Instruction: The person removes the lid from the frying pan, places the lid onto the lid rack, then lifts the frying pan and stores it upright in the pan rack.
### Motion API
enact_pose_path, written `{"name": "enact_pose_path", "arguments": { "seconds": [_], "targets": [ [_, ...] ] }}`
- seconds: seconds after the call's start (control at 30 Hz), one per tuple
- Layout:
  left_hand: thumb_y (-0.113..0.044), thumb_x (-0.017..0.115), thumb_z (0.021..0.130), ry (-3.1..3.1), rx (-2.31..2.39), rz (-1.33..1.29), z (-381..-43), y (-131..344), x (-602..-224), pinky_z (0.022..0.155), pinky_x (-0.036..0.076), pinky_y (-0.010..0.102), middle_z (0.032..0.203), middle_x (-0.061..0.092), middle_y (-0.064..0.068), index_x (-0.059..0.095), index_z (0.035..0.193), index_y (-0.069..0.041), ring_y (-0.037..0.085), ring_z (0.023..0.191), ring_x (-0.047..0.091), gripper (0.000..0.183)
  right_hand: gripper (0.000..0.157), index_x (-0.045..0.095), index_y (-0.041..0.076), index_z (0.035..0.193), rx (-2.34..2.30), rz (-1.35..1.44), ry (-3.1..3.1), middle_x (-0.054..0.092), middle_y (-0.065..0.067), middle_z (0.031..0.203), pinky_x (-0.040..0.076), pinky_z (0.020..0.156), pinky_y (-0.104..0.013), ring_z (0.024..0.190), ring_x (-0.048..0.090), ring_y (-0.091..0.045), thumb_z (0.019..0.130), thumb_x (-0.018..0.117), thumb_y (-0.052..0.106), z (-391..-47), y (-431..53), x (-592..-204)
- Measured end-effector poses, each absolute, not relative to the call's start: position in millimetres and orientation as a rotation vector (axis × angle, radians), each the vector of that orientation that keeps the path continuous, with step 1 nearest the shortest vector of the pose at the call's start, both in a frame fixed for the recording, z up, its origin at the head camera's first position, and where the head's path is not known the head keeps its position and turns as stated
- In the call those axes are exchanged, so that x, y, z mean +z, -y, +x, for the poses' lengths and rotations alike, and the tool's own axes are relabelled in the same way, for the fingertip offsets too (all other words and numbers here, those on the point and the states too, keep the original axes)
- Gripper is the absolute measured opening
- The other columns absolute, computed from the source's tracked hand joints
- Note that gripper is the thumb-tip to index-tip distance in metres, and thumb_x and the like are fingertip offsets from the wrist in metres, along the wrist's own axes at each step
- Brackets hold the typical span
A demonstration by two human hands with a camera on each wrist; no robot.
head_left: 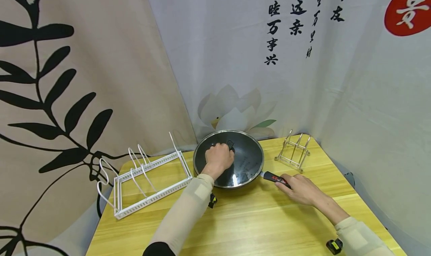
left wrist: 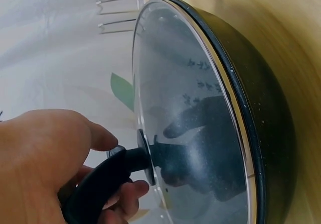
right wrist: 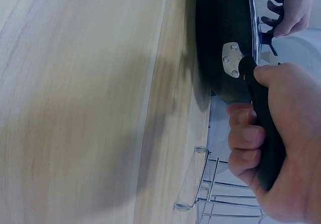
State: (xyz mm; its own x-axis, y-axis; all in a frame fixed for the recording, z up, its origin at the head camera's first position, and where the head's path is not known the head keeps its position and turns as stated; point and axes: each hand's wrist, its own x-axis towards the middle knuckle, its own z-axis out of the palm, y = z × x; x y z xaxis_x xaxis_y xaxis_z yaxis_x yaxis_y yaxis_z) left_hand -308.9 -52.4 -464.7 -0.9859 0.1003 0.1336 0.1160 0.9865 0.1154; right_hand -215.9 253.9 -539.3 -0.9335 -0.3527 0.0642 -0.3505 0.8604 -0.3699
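Note:
A dark wok point(right wrist: 223, 43) with a black handle stands on the wooden table, covered by a glass lid point(head_left: 247, 155) with a metal rim. My left hand point(head_left: 219, 159) grips the lid's black knob point(left wrist: 103, 179), fingers curled under it in the left wrist view. The lid sits on the wok's rim. My right hand point(head_left: 300, 188) holds the wok's long handle point(right wrist: 268, 133), its fingers wrapped round it and the thumb along the top near the riveted bracket point(right wrist: 230, 60).
A white rack point(head_left: 153, 201) with upright wire loops stands to the left of the wok. At the back right is a small metal wire rack point(head_left: 293, 151). The wooden table point(head_left: 262, 222) meets a printed curtain point(head_left: 235, 61) behind.

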Motion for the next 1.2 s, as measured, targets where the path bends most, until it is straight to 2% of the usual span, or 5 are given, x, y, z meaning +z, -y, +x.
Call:
{"name": "enact_pose_path", "arguments": {
  "seconds": [0.37,0.87,1.2],
  "targets": [
    [-0.034,0.054,0.103,2.980,-0.191,-0.178,-311.5,55.4,-467.9,0.061,0.058,0.048,0.096,0.074,0.013,0.075,0.100,-0.006,0.035,0.079,0.072,0.035,0.034,0.063,0.021,0.099,-0.607,-0.607,-3.045,0.049,0.013,0.063,0.032,0.046,-0.021,0.049,0.040,-0.001,0.105,0.053,0.053,-214.2,-252.8,-540.0],
    [-0.037,0.061,0.101,2.945,-0.211,-0.191,-311.0,56.5,-469.3,0.063,0.059,0.047,0.096,0.074,0.013,0.075,0.103,-0.007,0.034,0.079,0.072,0.033,0.036,0.064,0.020,0.100,-0.609,-0.596,-3.037,0.049,0.012,0.062,0.033,0.046,-0.021,0.048,0.040,-0.001,0.105,0.052,0.054,-213.9,-254.6,-539.6],
    [-0.037,0.064,0.100,2.942,-0.195,-0.201,-313.3,59.4,-471.5,0.068,0.060,0.049,0.097,0.075,0.012,0.077,0.104,-0.009,0.035,0.085,0.074,0.031,0.037,0.061,0.021,0.097,-0.601,-0.592,-3.032,0.049,0.012,0.062,0.032,0.046,-0.021,0.048,0.039,-0.002,0.105,0.051,0.055,-214.1,-253.2,-541.3]
  ]
}}
